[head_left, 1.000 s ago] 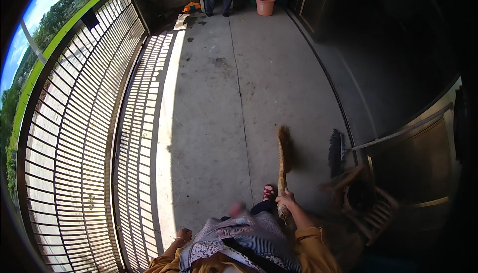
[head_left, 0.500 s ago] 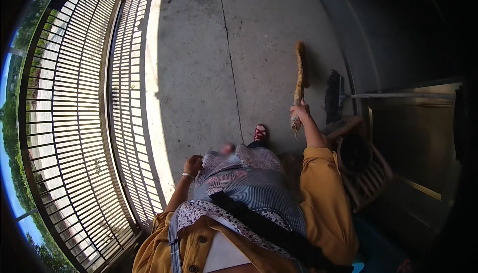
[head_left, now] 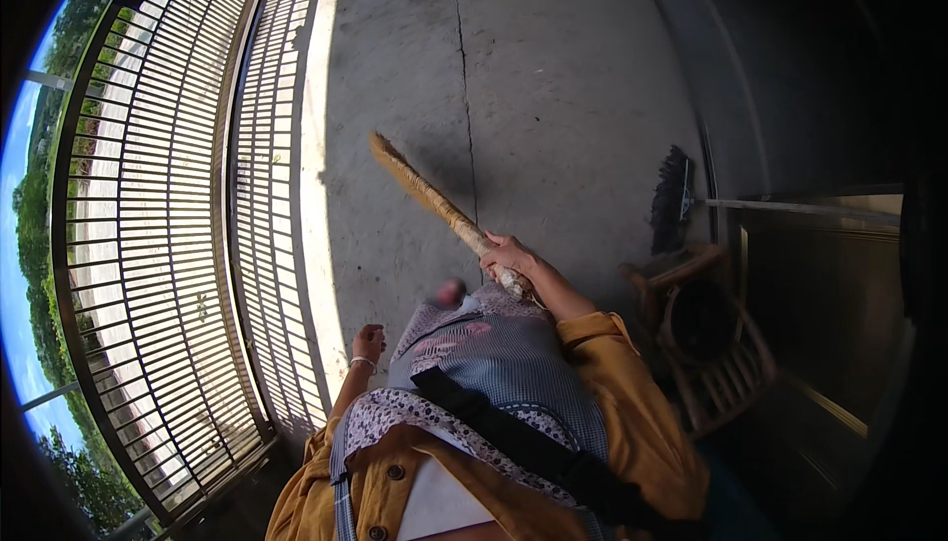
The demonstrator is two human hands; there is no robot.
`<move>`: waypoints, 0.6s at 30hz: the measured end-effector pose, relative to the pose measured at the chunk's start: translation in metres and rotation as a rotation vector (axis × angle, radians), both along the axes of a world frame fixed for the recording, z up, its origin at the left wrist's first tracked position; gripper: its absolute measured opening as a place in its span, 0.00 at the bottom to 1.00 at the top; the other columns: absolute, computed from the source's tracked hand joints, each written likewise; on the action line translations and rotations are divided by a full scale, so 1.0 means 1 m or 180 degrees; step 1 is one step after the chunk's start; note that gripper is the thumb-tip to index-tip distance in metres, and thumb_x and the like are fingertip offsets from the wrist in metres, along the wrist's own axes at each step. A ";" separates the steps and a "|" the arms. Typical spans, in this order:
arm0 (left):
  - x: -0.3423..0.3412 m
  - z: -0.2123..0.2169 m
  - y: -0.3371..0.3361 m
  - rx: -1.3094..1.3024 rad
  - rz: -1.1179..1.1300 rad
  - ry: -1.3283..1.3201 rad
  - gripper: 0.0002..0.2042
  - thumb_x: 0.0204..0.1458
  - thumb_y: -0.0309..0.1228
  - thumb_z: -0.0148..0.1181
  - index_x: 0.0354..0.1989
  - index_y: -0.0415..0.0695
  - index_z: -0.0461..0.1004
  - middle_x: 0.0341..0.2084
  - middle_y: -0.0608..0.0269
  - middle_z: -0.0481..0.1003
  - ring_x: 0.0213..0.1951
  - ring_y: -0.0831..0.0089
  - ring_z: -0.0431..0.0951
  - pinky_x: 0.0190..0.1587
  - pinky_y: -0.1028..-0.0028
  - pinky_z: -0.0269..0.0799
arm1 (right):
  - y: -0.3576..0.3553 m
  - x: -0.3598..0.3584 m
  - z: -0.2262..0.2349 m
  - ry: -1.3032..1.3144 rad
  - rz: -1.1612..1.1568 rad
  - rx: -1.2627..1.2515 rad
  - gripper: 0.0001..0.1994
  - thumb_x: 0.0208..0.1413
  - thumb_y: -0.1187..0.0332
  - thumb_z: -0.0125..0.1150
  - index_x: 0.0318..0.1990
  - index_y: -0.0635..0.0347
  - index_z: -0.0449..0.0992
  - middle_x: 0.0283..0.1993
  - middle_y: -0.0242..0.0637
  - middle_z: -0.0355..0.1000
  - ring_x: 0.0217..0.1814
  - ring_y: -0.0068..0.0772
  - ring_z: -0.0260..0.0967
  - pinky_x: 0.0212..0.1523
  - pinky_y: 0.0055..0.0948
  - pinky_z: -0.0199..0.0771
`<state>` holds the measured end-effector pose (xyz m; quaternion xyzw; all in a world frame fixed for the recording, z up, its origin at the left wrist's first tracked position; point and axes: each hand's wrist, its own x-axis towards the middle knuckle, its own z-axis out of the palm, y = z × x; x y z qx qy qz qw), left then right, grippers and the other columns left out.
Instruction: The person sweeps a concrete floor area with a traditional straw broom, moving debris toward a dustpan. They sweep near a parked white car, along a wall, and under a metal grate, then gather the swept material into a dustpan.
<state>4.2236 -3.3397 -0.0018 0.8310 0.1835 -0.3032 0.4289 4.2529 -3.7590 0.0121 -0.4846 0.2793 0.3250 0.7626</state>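
Over a grey concrete floor (head_left: 573, 126), split lengthwise by a thin dark crack (head_left: 462, 57), holds a straw broom (head_left: 434, 200) out in front of the body. Grips it near the butt end with the right hand (head_left: 509, 257), with fingers wrapped narrowly around the handle. Slants the broom across the line of the crack, pointing the bristle end away toward the left and bringing the butt close to the checked apron (head_left: 494, 358). Cannot tell whether the bristles touch the concrete.

Holds the left hand (head_left: 368, 344) low beside the apron, well apart from the broom, with fingers loosely bent and a pale bracelet (head_left: 362, 360) at the wrist; cannot make out whether they close on anything.

Wears a mustard jacket (head_left: 642, 383) and a black strap (head_left: 494, 423) slantwise over the apron. Faces a barred gate (head_left: 168, 176) on the left, just beyond a bright sunlit strip (head_left: 314, 97); on the right, a wooden chair (head_left: 731, 383) and a dark-bristled, long-handled brush (head_left: 671, 200).
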 end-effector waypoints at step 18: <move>-0.032 0.011 -0.065 0.0413 -0.0327 -0.0235 0.07 0.47 0.28 0.51 0.33 0.40 0.73 0.19 0.62 0.73 0.18 0.76 0.74 0.20 0.77 0.70 | -0.089 -0.065 -0.009 0.0262 0.1633 -0.3337 0.44 0.33 0.72 0.55 0.62 0.60 0.41 0.45 0.59 0.65 0.48 0.51 0.64 0.47 0.34 0.66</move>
